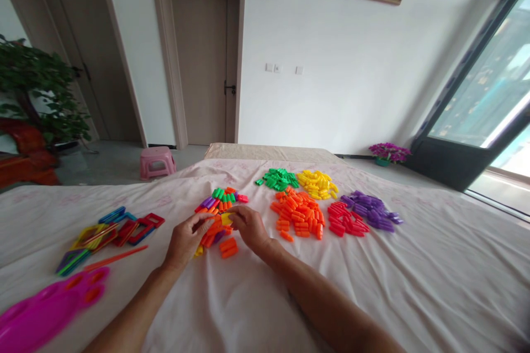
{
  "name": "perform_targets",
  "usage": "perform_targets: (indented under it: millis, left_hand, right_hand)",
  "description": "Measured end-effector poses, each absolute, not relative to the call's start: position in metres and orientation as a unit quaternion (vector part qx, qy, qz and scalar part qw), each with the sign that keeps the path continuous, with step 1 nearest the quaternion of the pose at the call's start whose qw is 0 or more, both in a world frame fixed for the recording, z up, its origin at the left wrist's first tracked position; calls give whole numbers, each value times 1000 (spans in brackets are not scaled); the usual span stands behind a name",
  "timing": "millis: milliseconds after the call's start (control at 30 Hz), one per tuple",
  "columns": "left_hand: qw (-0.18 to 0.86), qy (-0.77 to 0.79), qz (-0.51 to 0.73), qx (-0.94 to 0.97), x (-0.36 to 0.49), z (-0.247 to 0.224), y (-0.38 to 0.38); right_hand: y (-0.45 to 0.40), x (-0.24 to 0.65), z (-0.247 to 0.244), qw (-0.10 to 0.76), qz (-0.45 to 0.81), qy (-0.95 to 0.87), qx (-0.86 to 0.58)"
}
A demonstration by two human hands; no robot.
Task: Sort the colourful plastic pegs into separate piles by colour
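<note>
My left hand (187, 237) is closed, its thumb and fingers on an orange plastic building block (214, 226). Facing it, my right hand (250, 227) pinches a yellow plastic building block (226, 219). The two blocks meet or nearly meet between my fingertips; whether they are joined I cannot tell. Behind and below my hands lies a mixed pile of green, orange and purple blocks (223, 196), partly hidden by my fingers. A small orange piece (228, 247) rests on the cloth just below my right fingertips.
Colour-sorted piles spread to the right: green (279, 179), yellow (318, 184), orange (298, 212), red (346, 219) and purple (370, 209). At left lie magnetic-looking frame tiles (124, 229), an orange stick (116, 257) and a magenta tray (45, 314). A wrinkled pale cloth (434, 265) covers the surface.
</note>
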State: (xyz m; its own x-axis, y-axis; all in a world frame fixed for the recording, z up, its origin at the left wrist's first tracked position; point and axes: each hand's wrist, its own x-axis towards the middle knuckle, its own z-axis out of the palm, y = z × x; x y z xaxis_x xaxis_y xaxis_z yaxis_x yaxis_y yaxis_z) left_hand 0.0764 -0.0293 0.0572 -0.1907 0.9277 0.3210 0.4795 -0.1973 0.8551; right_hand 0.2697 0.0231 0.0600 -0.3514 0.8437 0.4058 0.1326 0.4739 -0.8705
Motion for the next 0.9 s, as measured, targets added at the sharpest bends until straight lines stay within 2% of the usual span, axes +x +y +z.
perform_targets:
  millis: [200,433,633,767,900]
  left_hand:
    - [227,578,507,597,72,53,-28]
    - [93,620,508,591,52,48,-23]
    - [90,690,459,552,34,37,-12]
    - [111,699,435,557,34,36,-9]
    - [110,704,423,559,33,35,-7]
  right_hand:
    - [45,290,68,516,379,-669,-378]
    - [56,332,87,548,365,-643,-391]
    - [92,415,104,521,199,-642,-526]
    - [122,476,127,517,106,-555,-643]
    - [130,499,135,525,76,-526,-665]
